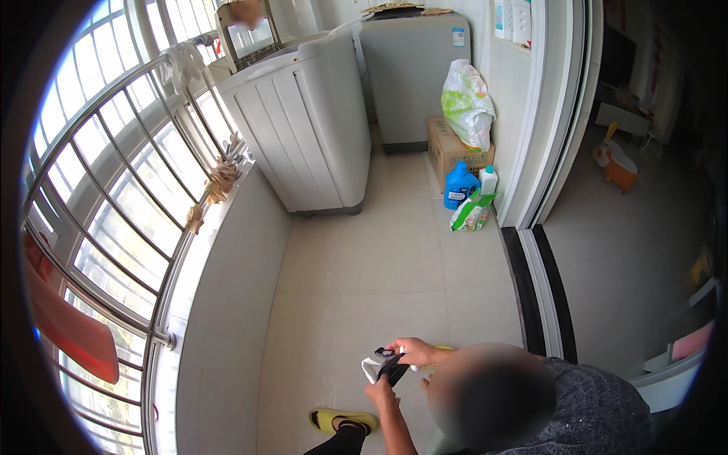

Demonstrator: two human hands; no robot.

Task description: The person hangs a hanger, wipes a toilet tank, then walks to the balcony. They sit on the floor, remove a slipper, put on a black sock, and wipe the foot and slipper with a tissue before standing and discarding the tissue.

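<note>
My left hand (382,392) is the lower one, its fingers closed on the near end of a small black-and-white fabric item (393,369). The far side of the same item is gripped by my right hand (416,351). White fabric (369,368) bends out to the left between the hands. A small dark end (385,352) pokes out past the right fingertips. What kind of item it is cannot be told. Both hands are above the pale tiled floor (358,318). A yellow-green slipper (344,421) on a foot is left of my left hand.
A blurred head (492,398) and dark grey top (597,404) occupy the lower right. A barred window railing (131,96) runs along the left. Two washing machines (307,125) (418,79) stand at the back. Detergent bottles (459,187) stand before a carton (435,148) near the sliding-door track (537,273).
</note>
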